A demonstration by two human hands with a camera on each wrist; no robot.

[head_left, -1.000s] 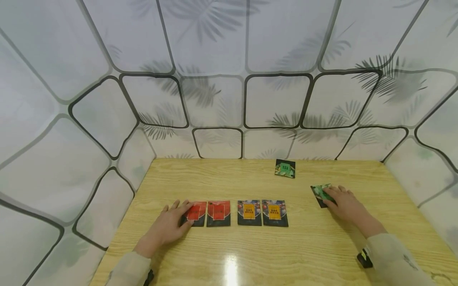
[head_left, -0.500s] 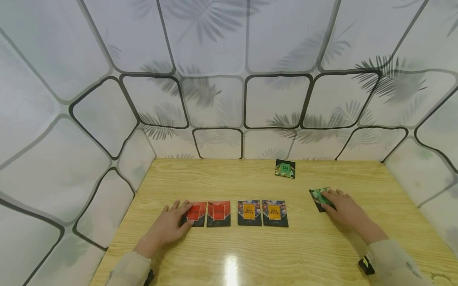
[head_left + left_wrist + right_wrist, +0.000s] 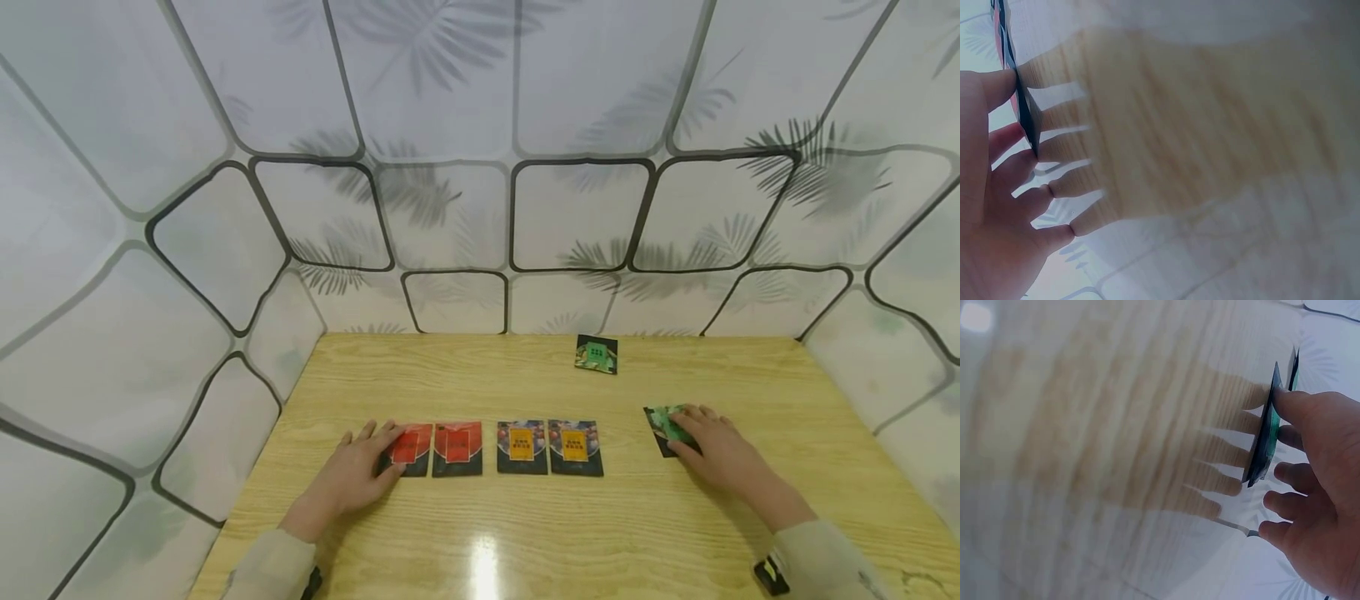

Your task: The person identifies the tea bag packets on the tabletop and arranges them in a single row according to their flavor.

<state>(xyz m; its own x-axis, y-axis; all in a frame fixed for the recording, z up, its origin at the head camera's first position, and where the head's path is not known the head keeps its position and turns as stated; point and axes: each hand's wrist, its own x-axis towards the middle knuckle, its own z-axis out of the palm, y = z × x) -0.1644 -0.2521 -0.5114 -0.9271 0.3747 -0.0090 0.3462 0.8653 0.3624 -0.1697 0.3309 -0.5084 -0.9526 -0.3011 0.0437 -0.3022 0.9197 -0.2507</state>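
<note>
In the head view my left hand [image 3: 348, 473] rests on a red and black sachet [image 3: 414, 450], fingers spread, thumb near its lower edge. A second red sachet [image 3: 457, 448] lies just right of it. My right hand [image 3: 718, 452] presses its thumb and fingertips on a green and black sachet [image 3: 663, 430], which lies slightly turned on the table. The right wrist view catches this sachet [image 3: 1264, 440] nearly edge-on, thumb and index finger at its face. Part of it is hidden under the fingers. Another green sachet [image 3: 597, 355] lies farther back.
Two sachets with yellow labels, one left [image 3: 522, 447] and one right [image 3: 575, 447], lie side by side mid-table, in line with the red pair. The wooden table [image 3: 450, 375] meets a patterned curtain [image 3: 455, 208] at its back edge.
My right hand has slid the green sachet toward me and slightly left along the table. The left hand and the other sachets have stayed put.
</note>
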